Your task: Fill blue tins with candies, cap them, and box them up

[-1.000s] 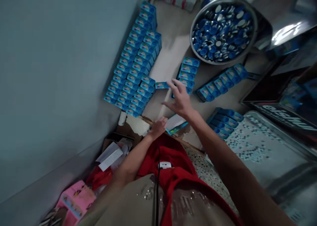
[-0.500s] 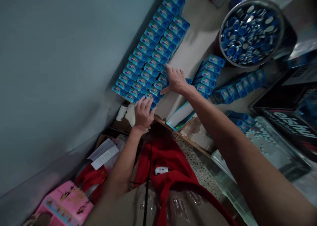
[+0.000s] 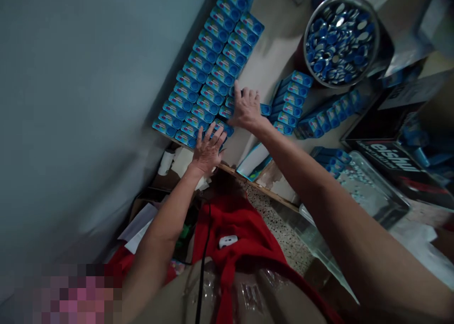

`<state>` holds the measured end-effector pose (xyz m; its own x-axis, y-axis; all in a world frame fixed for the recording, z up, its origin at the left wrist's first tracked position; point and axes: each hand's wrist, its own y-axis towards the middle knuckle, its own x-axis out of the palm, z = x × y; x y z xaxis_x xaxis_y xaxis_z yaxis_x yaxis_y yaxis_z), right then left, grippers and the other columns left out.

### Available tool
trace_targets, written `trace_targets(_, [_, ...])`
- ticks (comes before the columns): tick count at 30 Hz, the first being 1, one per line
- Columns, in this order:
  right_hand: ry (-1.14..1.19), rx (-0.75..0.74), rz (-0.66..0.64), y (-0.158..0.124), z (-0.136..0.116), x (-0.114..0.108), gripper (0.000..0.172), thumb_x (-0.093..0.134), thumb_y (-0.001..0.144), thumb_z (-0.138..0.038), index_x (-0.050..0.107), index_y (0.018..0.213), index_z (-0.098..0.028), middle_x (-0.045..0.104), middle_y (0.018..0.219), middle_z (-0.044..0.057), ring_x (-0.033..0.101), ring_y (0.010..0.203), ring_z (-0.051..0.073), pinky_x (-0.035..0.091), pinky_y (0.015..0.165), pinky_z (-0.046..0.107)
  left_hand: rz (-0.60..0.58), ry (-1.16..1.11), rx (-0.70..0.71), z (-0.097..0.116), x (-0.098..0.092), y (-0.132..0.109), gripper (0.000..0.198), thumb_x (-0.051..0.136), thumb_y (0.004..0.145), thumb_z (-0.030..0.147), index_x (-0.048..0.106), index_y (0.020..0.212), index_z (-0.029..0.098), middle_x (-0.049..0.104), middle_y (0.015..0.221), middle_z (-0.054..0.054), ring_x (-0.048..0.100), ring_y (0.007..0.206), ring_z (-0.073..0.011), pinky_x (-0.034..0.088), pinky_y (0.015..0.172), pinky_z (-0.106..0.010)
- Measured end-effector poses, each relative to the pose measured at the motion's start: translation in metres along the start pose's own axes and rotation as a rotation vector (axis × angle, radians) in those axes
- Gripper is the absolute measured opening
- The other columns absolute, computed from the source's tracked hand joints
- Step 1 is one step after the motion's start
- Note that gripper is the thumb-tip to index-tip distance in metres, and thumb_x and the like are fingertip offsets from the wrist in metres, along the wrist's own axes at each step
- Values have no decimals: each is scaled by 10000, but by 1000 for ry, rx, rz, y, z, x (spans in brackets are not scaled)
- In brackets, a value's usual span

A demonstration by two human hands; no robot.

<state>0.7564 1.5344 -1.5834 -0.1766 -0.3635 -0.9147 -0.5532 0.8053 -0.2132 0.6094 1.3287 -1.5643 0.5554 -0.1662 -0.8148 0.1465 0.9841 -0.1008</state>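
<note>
Long rows of small blue printed packs (image 3: 207, 80) stand close together along the wall. My left hand (image 3: 208, 150) lies over the near end of these rows, fingers stretched and a little spread, covering some packs. At the right side of the same block, my right hand (image 3: 246, 107) rests with its fingers apart, its thumb side against the packs. Neither hand has anything lifted in it. One blue pack (image 3: 265, 109) shows just beyond my right fingers. Whatever lies under both palms is hidden.
A round metal tub (image 3: 340, 40) full of small blue and silver pieces stands at upper right. More packs are in a short row (image 3: 292, 104) and a second row (image 3: 329, 116). A clear tray (image 3: 376, 191) and a black printed box (image 3: 386, 149) sit at right. The table's wooden edge (image 3: 262, 189) runs before me.
My left hand has shifted slightly up and right over the near packs, its fingers now more spread. My right hand stays along the block's side. The whole view has shifted a little.
</note>
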Motion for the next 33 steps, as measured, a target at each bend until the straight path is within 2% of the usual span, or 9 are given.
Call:
trace_targets(3, [34,-4,60,-7,-24,-14,1196,783,868,-607,237,1810,-115,527,1616,259,449,1532,495,162,1316,878,5,26,-4,-3,2,3,615,703,1024,325,583,1621,240,535,1758,-163,281,1762,-386,52,1453,-704])
trace_targets(7, [-65,80,69,-29,-41,-82,1276,910,746,-447,277,1780,-49,536,1577,241,477,1503,445,194,1383,722,24,60,14,-8,-1,6,617,671,1065,422,571,1646,238,546,1749,-169,321,1746,-399,76,1443,-712])
trace_targets(9, [-74,92,147,-64,-38,-117,1394,970,647,-403,251,1796,-78,526,1575,230,489,1474,442,303,1366,653,57,69,20,-5,-4,2,635,646,1084,527,578,1644,235,561,1734,-179,342,1733,-419,94,1432,-722])
trace_targets(11, [6,52,241,-116,-27,-133,1355,927,715,-511,221,1811,-140,510,1576,220,486,1474,435,416,1305,638,108,79,19,6,-2,-5,675,618,1088,623,596,1631,222,583,1708,-197,374,1713,-437,142,1422,-712])
trace_targets(13, [66,68,300,-174,-12,-123,1278,835,798,-611,187,1817,-193,487,1585,208,479,1480,451,459,1246,704,114,85,15,27,8,-13,640,592,1099,638,651,1576,215,641,1642,-208,489,1638,-430,279,1390,-648])
trace_targets(16, [120,174,398,-240,15,-65,1219,786,826,-591,176,1812,-216,476,1580,223,485,1458,460,494,1192,713,-54,93,-21,66,41,-14,525,569,1128,535,722,1481,177,754,1438,-225,696,1378,-388,518,1190,-502])
trace_targets(21, [126,318,415,-265,53,19,1198,802,768,-501,239,1760,-132,498,1548,260,505,1427,445,479,1212,674,-343,84,-203,95,94,26,609,521,1142,283,485,1740,175,793,1360,-199,794,1163,-329,591,979,-392])
trace_targets(29, [-39,347,184,-239,54,-1,1047,734,834,-402,342,1767,-133,524,1559,253,505,1453,440,440,1249,672,-440,106,-268,94,103,38,642,439,1169,226,379,1808,227,847,1245,-193,832,1116,-311,591,941,-377])
trace_targets(33, [-127,364,143,-218,46,4,1018,678,867,-363,312,1781,-105,400,1711,274,326,1647,470,317,1340,696,-385,33,-275,104,113,31,657,470,1158,229,380,1808,216,795,1414,-190,811,1180,-312,590,966,-374])
